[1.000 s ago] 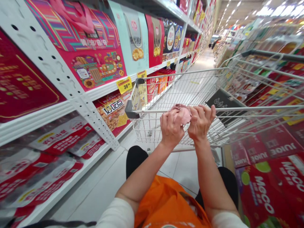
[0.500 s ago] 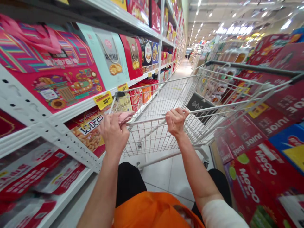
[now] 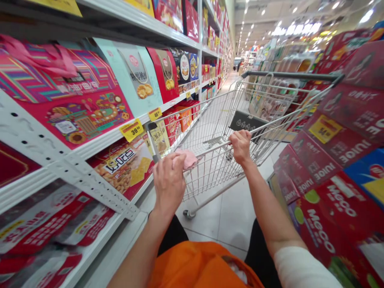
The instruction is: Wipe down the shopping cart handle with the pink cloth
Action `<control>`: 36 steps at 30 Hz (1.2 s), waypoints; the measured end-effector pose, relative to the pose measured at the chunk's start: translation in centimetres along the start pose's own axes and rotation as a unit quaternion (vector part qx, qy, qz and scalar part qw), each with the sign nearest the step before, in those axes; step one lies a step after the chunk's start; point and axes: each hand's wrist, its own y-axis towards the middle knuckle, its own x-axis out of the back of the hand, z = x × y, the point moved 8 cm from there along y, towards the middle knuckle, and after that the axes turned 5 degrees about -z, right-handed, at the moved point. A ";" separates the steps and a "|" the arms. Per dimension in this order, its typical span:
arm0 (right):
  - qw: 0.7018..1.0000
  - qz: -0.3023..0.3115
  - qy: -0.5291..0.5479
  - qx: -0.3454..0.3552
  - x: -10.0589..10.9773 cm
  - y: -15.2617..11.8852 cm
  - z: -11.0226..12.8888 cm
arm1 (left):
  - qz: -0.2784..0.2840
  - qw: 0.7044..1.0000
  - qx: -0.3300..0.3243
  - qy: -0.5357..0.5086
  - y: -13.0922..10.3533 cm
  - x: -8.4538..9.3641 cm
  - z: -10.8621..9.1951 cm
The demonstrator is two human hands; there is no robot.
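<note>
A wire shopping cart (image 3: 216,168) stands at an angle across the aisle in front of me, its basket holding no goods that I can see. My left hand (image 3: 169,180) is closed on the near left corner of its rim, with a folded pink cloth (image 3: 187,159) pressed between the fingers and the wire. Farther right along the same rim, my right hand (image 3: 241,145) is wrapped round the top wire. The cart's dark handlebar (image 3: 288,76) lies at the far end, beyond a black sign panel (image 3: 246,122) on the frame.
Shelves with gift boxes (image 3: 90,104) and yellow price tags (image 3: 132,130) line the left side closely. Stacked red drink cartons (image 3: 339,200) stand close on the right. White tiled floor (image 3: 207,212) runs between them and down the aisle.
The cart has swung round, its handlebar end moving left and its near corner moving right. Both my hands have shifted right with the rim, still gripping; the pink cloth went along.
</note>
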 end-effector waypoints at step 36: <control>0.990 -0.041 0.106 -0.080 2.2 -4.9 0.7 | -0.133 0.952 0.198 -0.193 -1.2 -4.3 1.8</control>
